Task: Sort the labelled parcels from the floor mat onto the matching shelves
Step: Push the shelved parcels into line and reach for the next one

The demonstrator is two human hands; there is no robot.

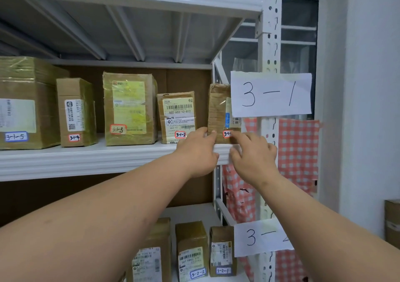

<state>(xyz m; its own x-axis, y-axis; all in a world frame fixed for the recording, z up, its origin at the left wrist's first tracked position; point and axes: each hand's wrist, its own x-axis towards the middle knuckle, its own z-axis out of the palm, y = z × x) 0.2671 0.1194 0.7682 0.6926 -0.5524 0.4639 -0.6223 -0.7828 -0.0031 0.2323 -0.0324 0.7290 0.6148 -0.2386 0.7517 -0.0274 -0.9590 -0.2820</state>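
1. Brown cardboard parcel (218,112) stands at the right end of the upper shelf (108,158), close to its front edge, beside the parcel tagged 3-1-2 (176,118).
2. The left hand (200,149) touches its lower left corner with nearly straight fingers; the right hand (253,154) reaches its lower right, fingers loosely extended, gripping nothing that I can see.
3. This looks like the final squaring-up of a placed parcel; next it probably needs a small push into line, then both hands drawing away.
4. The 3-1 paper sign (271,94) covers the parcel's right side, and the right hand cuts off its small tag after "3-1".
5. The floor mat is out of view.
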